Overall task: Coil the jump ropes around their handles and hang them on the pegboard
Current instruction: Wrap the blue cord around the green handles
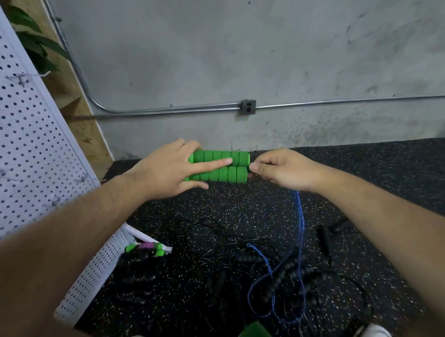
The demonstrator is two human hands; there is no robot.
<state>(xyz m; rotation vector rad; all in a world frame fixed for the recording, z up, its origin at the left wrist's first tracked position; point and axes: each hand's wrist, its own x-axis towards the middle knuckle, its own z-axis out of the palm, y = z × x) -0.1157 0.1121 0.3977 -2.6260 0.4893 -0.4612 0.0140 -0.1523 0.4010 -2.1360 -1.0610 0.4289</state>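
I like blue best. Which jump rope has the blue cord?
The one whose two bright green ribbed foam handles the left hand holds; its thin blue cord hangs from the right hand. The floor ropes are black.

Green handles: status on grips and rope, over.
Left grip holds both green handles together. Right grip pinches blue rope at their ends. Rope uncoiled, trailing to floor among black ropes.

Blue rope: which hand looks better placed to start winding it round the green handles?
Probably the right. The left hand is busy holding both green handles together, while the right hand pinches the blue rope at their end, ready to wind.
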